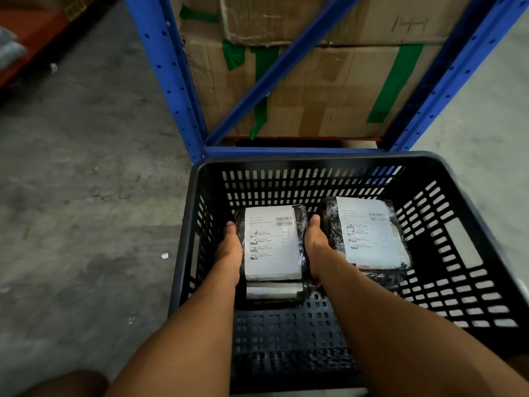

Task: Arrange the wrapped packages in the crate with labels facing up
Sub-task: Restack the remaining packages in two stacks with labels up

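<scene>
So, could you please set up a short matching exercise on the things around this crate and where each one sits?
Column one:
1. package with the label on the left
2. package on the right
3. cardboard boxes
4. crate

Column two:
A. on the blue rack behind the crate
B. on the concrete floor before the rack
C. clasped between the left hand and right hand
D. lying untouched in the crate, label up

Pairs: 1-C, 2-D, 3-A, 4-B

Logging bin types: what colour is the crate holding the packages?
Black, with slotted walls; the crate shows best in the head view.
</scene>
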`<state>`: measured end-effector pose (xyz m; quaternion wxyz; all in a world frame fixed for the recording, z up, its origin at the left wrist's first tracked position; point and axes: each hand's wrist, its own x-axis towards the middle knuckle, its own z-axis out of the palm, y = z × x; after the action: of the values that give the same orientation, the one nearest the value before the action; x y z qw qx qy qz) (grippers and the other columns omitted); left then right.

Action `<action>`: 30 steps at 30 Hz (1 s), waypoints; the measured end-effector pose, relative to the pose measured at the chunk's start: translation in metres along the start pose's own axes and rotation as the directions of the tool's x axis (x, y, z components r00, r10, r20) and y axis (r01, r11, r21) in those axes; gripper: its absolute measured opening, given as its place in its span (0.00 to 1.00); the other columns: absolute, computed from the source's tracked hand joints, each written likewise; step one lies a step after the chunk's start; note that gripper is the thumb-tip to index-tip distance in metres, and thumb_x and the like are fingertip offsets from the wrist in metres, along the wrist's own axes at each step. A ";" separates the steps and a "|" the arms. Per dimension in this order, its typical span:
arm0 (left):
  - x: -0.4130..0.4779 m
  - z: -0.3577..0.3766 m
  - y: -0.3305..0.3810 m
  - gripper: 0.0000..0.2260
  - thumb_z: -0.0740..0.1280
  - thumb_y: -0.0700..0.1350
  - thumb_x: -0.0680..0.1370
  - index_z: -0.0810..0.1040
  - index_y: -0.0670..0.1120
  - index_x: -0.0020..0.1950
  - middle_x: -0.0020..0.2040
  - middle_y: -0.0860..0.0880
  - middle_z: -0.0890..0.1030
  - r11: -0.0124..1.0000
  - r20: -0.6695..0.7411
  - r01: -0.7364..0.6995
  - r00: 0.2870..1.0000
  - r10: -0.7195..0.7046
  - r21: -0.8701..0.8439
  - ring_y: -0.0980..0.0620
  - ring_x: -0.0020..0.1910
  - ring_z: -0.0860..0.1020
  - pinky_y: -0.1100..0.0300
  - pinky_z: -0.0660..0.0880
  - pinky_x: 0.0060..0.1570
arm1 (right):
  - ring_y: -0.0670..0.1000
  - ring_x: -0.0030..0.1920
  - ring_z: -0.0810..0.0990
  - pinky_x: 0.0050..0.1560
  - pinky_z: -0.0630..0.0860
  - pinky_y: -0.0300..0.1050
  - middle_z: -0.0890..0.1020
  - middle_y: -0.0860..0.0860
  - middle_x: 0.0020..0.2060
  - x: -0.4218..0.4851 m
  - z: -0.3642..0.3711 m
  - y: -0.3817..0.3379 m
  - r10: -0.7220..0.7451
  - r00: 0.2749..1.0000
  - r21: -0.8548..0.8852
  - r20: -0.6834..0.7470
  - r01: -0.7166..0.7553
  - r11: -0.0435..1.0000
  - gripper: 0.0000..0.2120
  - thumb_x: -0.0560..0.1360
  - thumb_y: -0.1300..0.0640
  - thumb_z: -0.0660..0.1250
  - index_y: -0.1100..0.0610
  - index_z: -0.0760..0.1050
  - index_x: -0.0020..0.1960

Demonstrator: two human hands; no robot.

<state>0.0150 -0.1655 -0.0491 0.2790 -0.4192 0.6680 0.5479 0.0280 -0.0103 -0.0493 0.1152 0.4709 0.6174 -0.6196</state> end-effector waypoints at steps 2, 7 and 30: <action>-0.008 0.006 0.005 0.35 0.51 0.67 0.79 0.77 0.39 0.65 0.61 0.39 0.80 0.977 -0.128 -0.188 0.971 0.200 0.101 0.37 0.60 0.78 0.50 0.73 0.59 | 0.61 0.75 0.63 0.74 0.59 0.54 0.65 0.61 0.75 -0.008 0.000 0.000 0.040 0.999 -0.084 0.001 -0.039 0.996 0.37 0.81 0.36 0.45 0.64 0.60 0.76; -0.024 0.009 -0.006 0.30 0.51 0.65 0.80 0.79 0.43 0.63 0.59 0.40 0.80 0.880 -0.126 -0.320 0.915 0.383 0.350 0.40 0.56 0.78 0.55 0.71 0.49 | 0.63 0.72 0.67 0.72 0.62 0.54 0.68 0.64 0.72 -0.025 -0.006 0.000 0.022 0.999 -0.268 0.027 -0.014 0.963 0.41 0.80 0.35 0.42 0.69 0.63 0.74; -0.093 0.029 0.018 0.15 0.62 0.44 0.82 0.74 0.45 0.68 0.67 0.43 0.74 0.596 -0.130 -0.571 0.652 0.747 0.565 0.43 0.62 0.76 0.55 0.74 0.52 | 0.52 0.29 0.81 0.35 0.78 0.39 0.82 0.53 0.29 -0.064 -0.075 -0.045 -0.161 0.987 -0.726 -0.024 0.094 0.682 0.09 0.75 0.55 0.65 0.61 0.78 0.42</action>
<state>0.0430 -0.1134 0.0304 0.0204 -0.1454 0.9270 0.3450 0.0622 0.0368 0.0421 0.2207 0.3698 0.8466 -0.3128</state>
